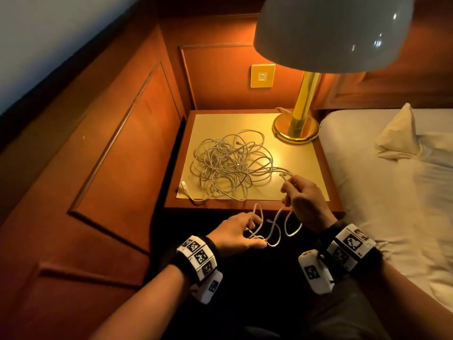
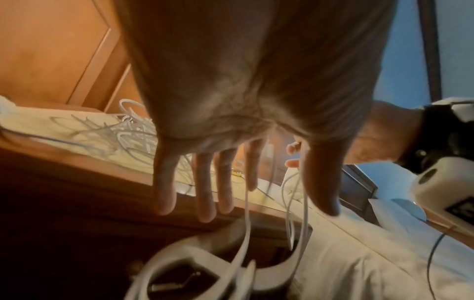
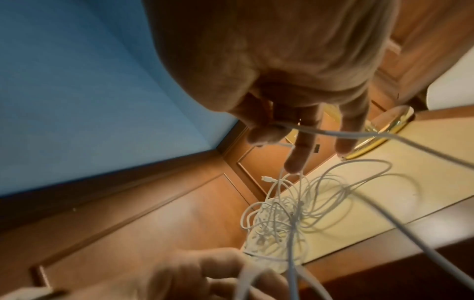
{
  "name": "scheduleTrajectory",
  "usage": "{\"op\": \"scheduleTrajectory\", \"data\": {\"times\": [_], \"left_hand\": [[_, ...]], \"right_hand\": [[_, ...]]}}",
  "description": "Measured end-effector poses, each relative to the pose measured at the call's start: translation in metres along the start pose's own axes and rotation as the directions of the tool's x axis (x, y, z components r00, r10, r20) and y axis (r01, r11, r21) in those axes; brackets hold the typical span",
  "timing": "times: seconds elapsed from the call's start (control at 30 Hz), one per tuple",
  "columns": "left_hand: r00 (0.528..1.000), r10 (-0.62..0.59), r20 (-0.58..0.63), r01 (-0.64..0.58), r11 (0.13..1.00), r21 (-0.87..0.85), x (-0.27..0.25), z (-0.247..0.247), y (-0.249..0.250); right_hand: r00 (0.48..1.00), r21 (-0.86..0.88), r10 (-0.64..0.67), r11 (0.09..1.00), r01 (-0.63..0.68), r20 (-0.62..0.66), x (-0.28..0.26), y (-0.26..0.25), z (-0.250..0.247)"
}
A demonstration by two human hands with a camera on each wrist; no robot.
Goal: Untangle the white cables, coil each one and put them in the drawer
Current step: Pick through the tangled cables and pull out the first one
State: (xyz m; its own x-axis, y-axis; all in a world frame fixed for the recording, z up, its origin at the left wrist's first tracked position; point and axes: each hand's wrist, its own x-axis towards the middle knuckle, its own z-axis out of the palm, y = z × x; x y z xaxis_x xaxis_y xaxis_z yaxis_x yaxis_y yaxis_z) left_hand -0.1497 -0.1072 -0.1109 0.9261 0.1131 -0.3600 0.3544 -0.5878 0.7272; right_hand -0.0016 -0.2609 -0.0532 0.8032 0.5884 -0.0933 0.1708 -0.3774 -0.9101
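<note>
1. Holding one cable (image 1: 274, 231) between both hands in front of the nightstand (image 1: 255, 206), the person has it off the top: the right hand (image 1: 304, 202) pinches it with thumb and forefinger near its plug end, the other fingers spread loose, and the strand hangs in slack loops down to the left hand (image 1: 235, 235).
2. The left hand sits lower and nearer the body; its fingers are straight and slightly apart, the cable draped over them, not gripped as far as I can tell.
3. What the coming move turns on: the tangle (image 1: 232, 165) lies ahead and to the left of the right hand, in the middle of the nightstand top, and the held strand runs from the pinch back into it. Its line goes roughly from the tangle toward the person, so I'd judge a pull toward the body would draw it free; the right hand is the nearer one to the pile.
4. A loose plug (image 1: 183, 185) lies at the tangle's front left corner.
5. No drawer shows plainly; the dark front below the top is hard to read.
6. The top is smooth and pale yellow under a brass lamp (image 1: 297, 126). Wood panels (image 1: 122, 133) stand left and behind, a bed (image 1: 392, 187) lies to the right.
</note>
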Motion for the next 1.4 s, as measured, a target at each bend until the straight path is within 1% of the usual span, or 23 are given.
{"op": "scheduleTrajectory", "data": {"times": [0.07,0.1,0.17,0.2,0.23,0.27,0.3,0.37,0.43,0.5,0.57,0.63,0.7,0.77,0.83,0.93,0.97,1.03,1.13,1.2,1.27,1.33,1.4], "left_hand": [[0.994,-0.050,0.094,0.036,0.989,0.144,-0.002,-0.005,0.002],[0.995,-0.061,0.084,0.041,0.974,0.221,-0.003,-0.009,0.004],[0.996,-0.015,-0.083,0.037,0.962,0.272,-0.008,-0.026,0.011],[0.978,0.039,-0.206,0.013,0.970,0.245,-0.011,-0.034,0.018],[0.942,0.118,-0.315,-0.048,0.974,0.223,-0.013,-0.040,0.023],[0.910,0.205,-0.360,-0.125,0.964,0.234,-0.014,-0.045,0.029],[0.904,0.273,-0.330,-0.185,0.943,0.276,-0.014,-0.048,0.035],[0.943,0.283,-0.175,-0.225,0.929,0.294,-0.012,-0.050,0.042],[0.953,0.264,-0.147,-0.243,0.959,0.147,-0.011,-0.047,0.043],[0.944,0.232,-0.233,-0.266,0.956,-0.126,-0.012,-0.042,0.039],[0.944,0.142,-0.299,-0.264,0.867,-0.423,-0.017,-0.039,0.037],[0.940,0.072,-0.334,-0.274,0.743,-0.611,-0.022,-0.040,0.033],[0.959,0.050,-0.279,-0.237,0.682,-0.692,-0.025,-0.040,0.028],[0.984,0.069,-0.163,-0.170,0.635,-0.754,-0.028,-0.038,0.024],[0.996,0.081,-0.030,-0.070,0.547,-0.834,-0.028,-0.035,0.023],[0.979,0.101,0.178,0.120,0.419,-0.900,-0.023,-0.030,0.031],[0.971,0.114,0.212,0.152,0.392,-0.907,-0.021,-0.029,0.034],[0.973,0.129,0.189,0.133,0.350,-0.927,-0.017,-0.027,0.041],[0.986,0.154,0.063,0.026,0.228,-0.973,-0.013,-0.027,0.050],[0.988,0.156,-0.009,-0.038,0.185,-0.982,-0.008,-0.030,0.052],[0.985,0.162,-0.059,-0.085,0.163,-0.983,-0.005,-0.032,0.054],[0.981,0.168,-0.092,-0.123,0.182,-0.976,-0.001,-0.036,0.054],[0.981,0.154,-0.116,-0.150,0.237,-0.960,0.005,-0.040,0.053]], "right_hand": [[0.999,-0.089,-0.038,0.995,0.040,0.029,-0.007,0.010,-0.004],[0.997,-0.132,-0.057,0.989,0.063,0.047,-0.010,0.012,-0.006],[0.993,-0.130,-0.072,0.988,0.085,0.098,-0.013,0.013,-0.007],[0.987,-0.097,-0.075,0.991,0.090,0.144,-0.014,0.014,-0.007],[0.976,-0.048,-0.077,0.995,0.089,0.203,-0.016,0.014,-0.005],[0.959,0.016,-0.085,0.996,0.083,0.269,-0.018,0.013,-0.002],[0.941,0.090,-0.102,0.993,0.076,0.323,-0.020,0.012,0.001],[0.921,0.230,-0.164,0.969,0.085,0.354,-0.022,0.006,0.008],[0.922,0.290,-0.229,0.947,0.137,0.311,-0.021,0.001,0.012],[0.919,0.248,-0.291,0.942,0.226,0.266,-0.019,0.001,0.013],[0.926,0.211,-0.278,0.951,0.227,0.255,-0.016,0.009,0.012],[0.949,0.223,-0.205,0.963,0.152,0.240,-0.013,0.023,0.010],[0.966,0.268,-0.152,0.959,0.093,0.208,-0.009,0.036,0.009],[0.971,0.296,-0.128,0.953,0.064,0.201,-0.004,0.042,0.010],[0.963,0.301,-0.140,0.951,0.067,0.230,-0.001,0.040,0.016],[0.948,0.323,-0.171,0.943,0.079,0.269,0.003,0.034,0.030],[0.950,0.337,-0.161,0.939,0.064,0.269,0.002,0.032,0.033],[0.945,0.411,-0.176,0.910,0.050,0.275,0.000,0.028,0.037],[0.918,0.611,-0.233,0.791,-0.013,0.321,-0.007,0.027,0.044],[0.927,0.662,-0.175,0.744,-0.096,0.332,-0.009,0.030,0.050],[0.955,0.538,-0.119,0.841,-0.049,0.272,-0.014,0.032,0.055],[0.950,0.212,-0.124,0.975,0.063,0.288,-0.021,0.030,0.057],[0.920,-0.050,-0.189,0.974,0.219,0.342,-0.027,0.030,0.059]]}}
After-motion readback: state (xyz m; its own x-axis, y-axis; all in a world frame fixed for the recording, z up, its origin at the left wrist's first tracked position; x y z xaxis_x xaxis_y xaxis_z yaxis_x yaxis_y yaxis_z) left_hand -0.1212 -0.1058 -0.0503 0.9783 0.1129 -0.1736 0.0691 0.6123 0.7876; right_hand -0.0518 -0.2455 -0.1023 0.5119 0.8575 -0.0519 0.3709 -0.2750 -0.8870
